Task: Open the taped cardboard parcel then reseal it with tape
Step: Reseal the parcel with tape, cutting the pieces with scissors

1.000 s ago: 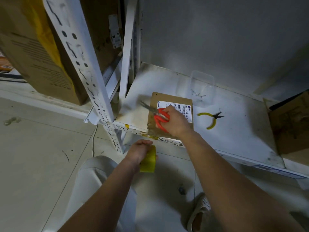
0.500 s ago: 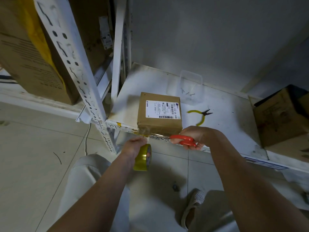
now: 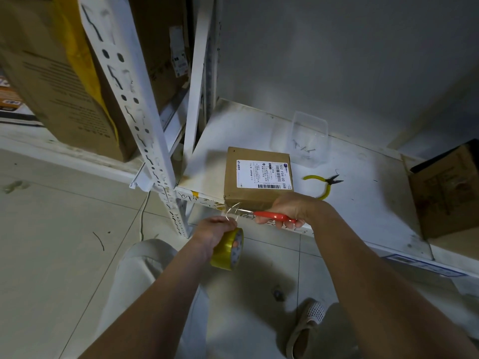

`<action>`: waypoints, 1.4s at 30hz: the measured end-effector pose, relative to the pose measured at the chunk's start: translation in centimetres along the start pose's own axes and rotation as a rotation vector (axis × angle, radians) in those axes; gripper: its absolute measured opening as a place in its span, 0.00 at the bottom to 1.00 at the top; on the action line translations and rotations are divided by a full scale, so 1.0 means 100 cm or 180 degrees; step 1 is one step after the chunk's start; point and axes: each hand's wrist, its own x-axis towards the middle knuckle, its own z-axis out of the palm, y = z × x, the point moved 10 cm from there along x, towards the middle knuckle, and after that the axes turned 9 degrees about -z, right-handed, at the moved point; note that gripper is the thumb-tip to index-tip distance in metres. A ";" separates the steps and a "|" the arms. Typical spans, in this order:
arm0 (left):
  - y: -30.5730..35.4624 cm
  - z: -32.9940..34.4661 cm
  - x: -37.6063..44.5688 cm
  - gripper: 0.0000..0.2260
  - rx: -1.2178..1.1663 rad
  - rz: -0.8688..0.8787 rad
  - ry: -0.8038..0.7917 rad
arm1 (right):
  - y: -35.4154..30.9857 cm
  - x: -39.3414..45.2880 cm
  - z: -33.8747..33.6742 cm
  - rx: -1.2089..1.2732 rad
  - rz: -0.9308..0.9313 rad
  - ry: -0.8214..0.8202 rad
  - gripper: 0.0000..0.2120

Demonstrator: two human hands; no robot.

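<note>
A small brown cardboard parcel (image 3: 256, 174) with a white shipping label lies at the front edge of a low white shelf (image 3: 363, 203). My left hand (image 3: 215, 230) grips a yellow tape roll (image 3: 229, 248) just below the shelf edge. A clear strip of tape (image 3: 233, 209) stretches from the roll up to the parcel's front face. My right hand (image 3: 290, 208) holds red-handled scissors (image 3: 272, 215) level, with the blades pointing left at the tape strip.
Yellow-handled pliers (image 3: 322, 183) lie on the shelf right of the parcel. A clear plastic tub (image 3: 309, 138) with a few screws stands behind it. A brown carton (image 3: 445, 193) sits at the shelf's right. A perforated white rack post (image 3: 129, 99) rises at left, with large cartons behind.
My right hand came off the parcel's top with the scissors and dropped to the shelf's front edge. The blades now meet the tape strip. The left hand with the roll stayed below.
</note>
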 end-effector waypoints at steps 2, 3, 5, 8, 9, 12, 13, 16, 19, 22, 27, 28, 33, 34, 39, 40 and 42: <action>0.002 -0.001 0.001 0.06 0.0029 0.0029 -0.0002 | -0.004 0.002 -0.001 -0.0146 -0.0083 0.0019 0.11; 0.003 0.000 0.001 0.10 0.0018 0.0051 -0.0023 | -0.006 0.002 -0.002 -0.0260 -0.0147 0.0030 0.11; 0.006 0.001 0.001 0.15 0.0010 0.0113 -0.0041 | -0.012 0.002 -0.004 -0.0451 -0.0296 0.0085 0.09; 0.008 0.001 0.001 0.17 0.0003 0.0143 -0.0039 | -0.020 0.001 -0.008 -0.0583 -0.0499 0.0188 0.10; 0.009 0.001 0.001 0.17 0.0019 0.0144 -0.0038 | -0.021 0.001 -0.010 -0.0603 -0.0526 0.0215 0.10; 0.010 -0.001 0.000 0.18 0.0072 0.0101 -0.0007 | -0.019 0.004 -0.010 -0.0614 -0.0562 0.0227 0.09; 0.011 -0.001 -0.001 0.18 0.0073 0.0094 -0.0018 | -0.019 0.004 -0.010 -0.0587 -0.0574 0.0233 0.08; 0.015 0.002 -0.005 0.17 0.0047 0.0099 -0.0052 | -0.017 0.006 -0.013 -0.0660 -0.0633 0.0351 0.13; 0.021 -0.002 -0.007 0.17 0.0086 0.0176 0.0039 | -0.025 0.007 -0.018 -0.0984 -0.0821 0.0628 0.19; 0.027 -0.005 -0.011 0.16 0.0179 0.0258 0.0083 | -0.026 0.011 -0.017 -0.1127 -0.0819 0.0696 0.23; 0.029 -0.014 -0.007 0.24 0.0468 0.0336 0.0232 | -0.019 0.018 -0.012 -0.0986 -0.0599 0.0641 0.16; 0.025 -0.016 -0.005 0.26 0.0534 0.0291 0.0228 | -0.019 0.017 -0.011 -0.0945 -0.0562 0.0586 0.16; -0.002 -0.020 0.012 0.27 0.0495 0.0061 0.0302 | -0.008 0.017 0.005 -0.1184 -0.0357 -0.0077 0.21; -0.004 -0.017 0.012 0.26 0.0414 0.0063 0.0258 | 0.000 0.018 0.005 -0.1219 -0.0267 -0.0099 0.23; -0.003 0.008 0.008 0.19 0.0488 0.0259 0.0249 | 0.059 0.008 -0.031 -0.1319 0.0377 0.0638 0.21; 0.001 0.014 0.004 0.17 0.0680 0.0351 0.0331 | 0.071 0.002 -0.040 -0.1322 0.0449 0.0883 0.23; 0.009 0.028 -0.001 0.13 0.0941 0.0475 0.0422 | 0.091 -0.010 -0.051 -0.1228 0.0606 0.1307 0.28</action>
